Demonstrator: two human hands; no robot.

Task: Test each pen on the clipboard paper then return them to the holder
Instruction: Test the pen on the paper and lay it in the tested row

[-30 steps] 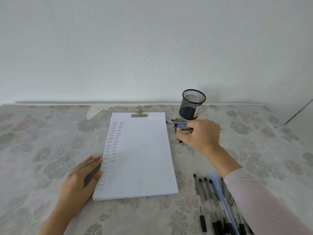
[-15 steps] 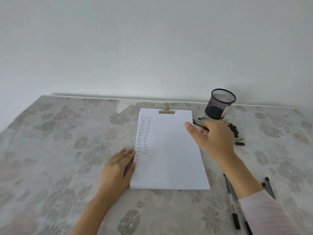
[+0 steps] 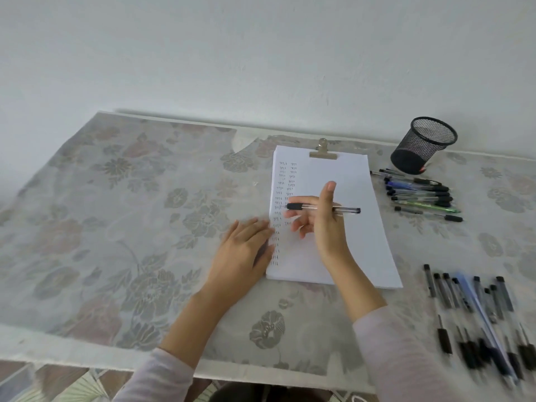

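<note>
My right hand holds a clear pen with a black cap level over the clipboard paper, cap end pointing left. My left hand lies flat on the paper's lower left edge, fingers straight. The paper carries two columns of small ink marks down its left side under a brass clip. The black mesh holder stands upright at the far right, away from both hands. A row of capped pens lies between the holder and the paper.
A second group of several pens, blurred, lies near the front right of the table. The floral tablecloth covers the table, whose front edge runs along the bottom. A plain wall rises behind.
My right hand lifted a pen from the row by the holder and carried it left over the paper. The view swung left and down. My left hand stayed on the paper's edge.
</note>
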